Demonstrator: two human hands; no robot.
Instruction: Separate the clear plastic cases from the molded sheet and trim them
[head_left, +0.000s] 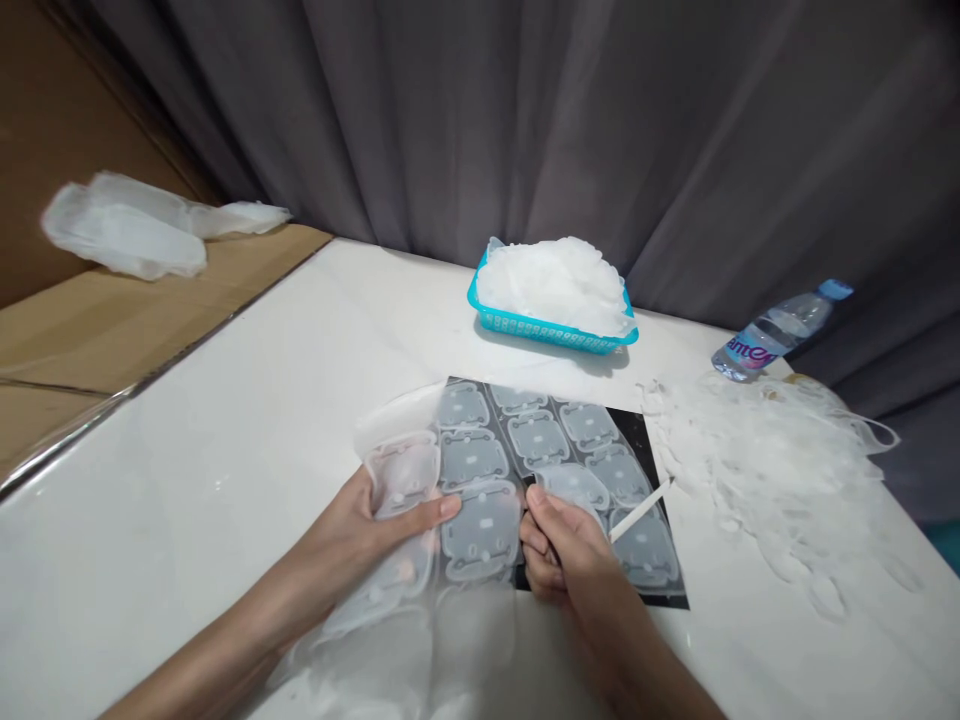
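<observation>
A translucent, rubbery sheet of moulded rounded-rectangle pieces (pixel 480 535) spans the space between my hands, its near part drooping toward me. My left hand (pixel 397 525) grips its left portion, thumb on top and fingers underneath. My right hand (pixel 566 540) is closed at the sheet's inner edge, thumb pressed against the curled fingers. A slim white stick (pixel 641 510) juts from this hand toward the upper right; its other end is hidden in the fingers. Below the sheet lies a black mat (pixel 637 430), with more moulded pieces (pixel 538 438) over it.
Behind the mat, a turquoise basket (pixel 555 330) holds a heap of whitish translucent pieces (pixel 559 280). Loose clear scraps (pixel 780 470) lie at right, beside a water bottle (pixel 784 330). Cardboard (pixel 150 310) with translucent sheets (pixel 135 225) on it stands left. A grey curtain (pixel 450 120) hangs behind.
</observation>
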